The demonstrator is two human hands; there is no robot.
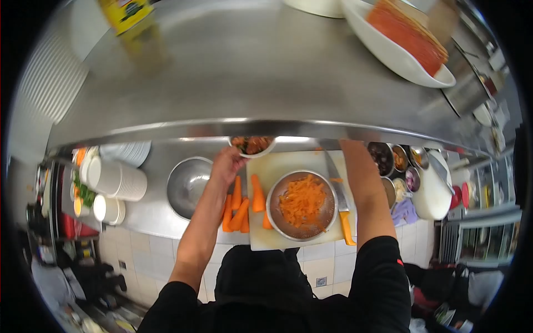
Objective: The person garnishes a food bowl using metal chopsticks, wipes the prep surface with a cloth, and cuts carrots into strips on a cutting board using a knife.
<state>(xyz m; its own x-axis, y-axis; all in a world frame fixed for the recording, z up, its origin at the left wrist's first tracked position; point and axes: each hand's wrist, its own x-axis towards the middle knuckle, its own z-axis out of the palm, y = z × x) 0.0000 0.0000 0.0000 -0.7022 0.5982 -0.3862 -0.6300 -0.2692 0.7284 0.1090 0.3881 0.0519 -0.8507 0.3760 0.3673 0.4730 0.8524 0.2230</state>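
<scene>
My left hand (226, 165) grips the rim of a white bowl (256, 155) at the shelf's edge. Dark reddish-brown food with bits of green lies in it, and the shelf hides its far part. My right forearm reaches under the same shelf, so that hand is hidden. Between my arms, a metal bowl (272, 219) of sliced carrot (301, 202) sits on a cutting board (261, 238). To its right lies a knife (347, 225) with a yellow handle. Several whole peeled carrots (237, 213) lie at the board's left side.
A second metal bowl (189, 186) stands left of my left forearm, near stacked white containers (119, 177). Small bowls of ingredients (398, 158) and a purple cloth (404, 212) are at right. Above, the steel shelf (222, 72) carries a white dish (383, 50) with an orange-red block.
</scene>
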